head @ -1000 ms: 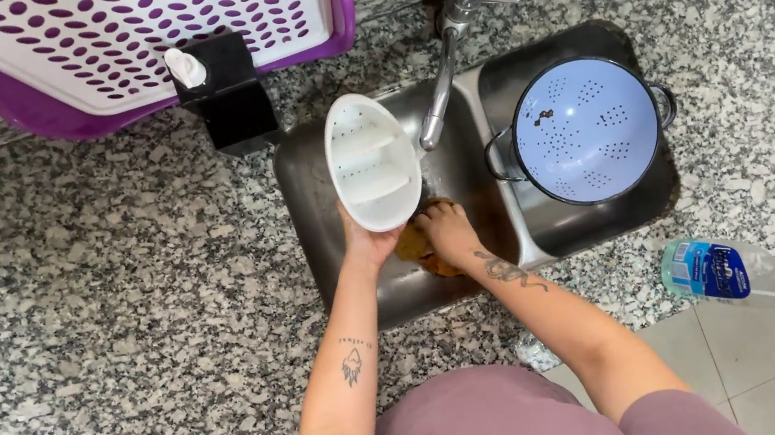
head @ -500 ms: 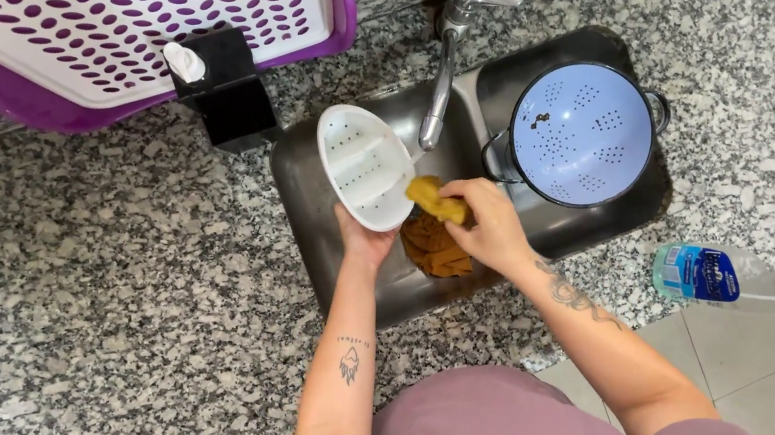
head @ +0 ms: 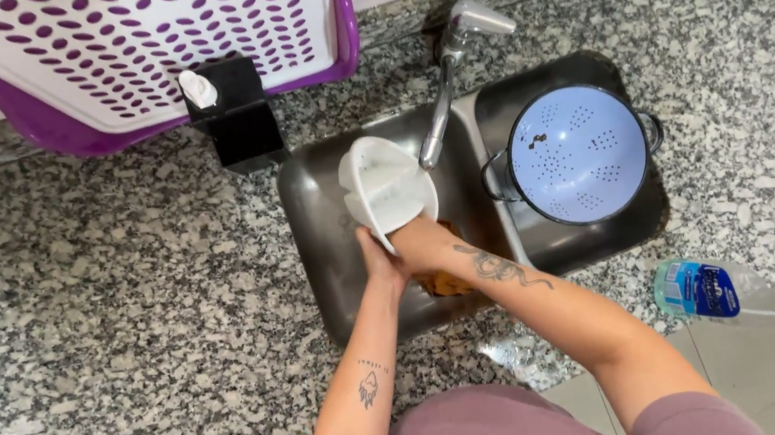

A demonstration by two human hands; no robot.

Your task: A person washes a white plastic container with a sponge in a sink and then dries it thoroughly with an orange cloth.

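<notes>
Crowded sink, open counter on both sides

The left basin (head: 332,255) is mostly filled by the white dish (head: 387,187), both hands and a brown cloth (head: 442,283), with the tap (head: 449,78) arching just above the dish. A blue colander (head: 579,153) takes up nearly the whole right basin (head: 650,216). Behind, a black soap dispenser (head: 237,117) and a purple-and-white basket (head: 130,41) block the back edge. The granite counter (head: 99,319) to the left lies bare, and so does the stretch right of the colander.

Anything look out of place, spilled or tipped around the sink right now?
Two things. A clear spray bottle with a blue label lies on its side, jutting past the granite counter edge over the floor. Dark specks sit inside the blue colander in the right basin. The white dish in hand looks intact.
</notes>
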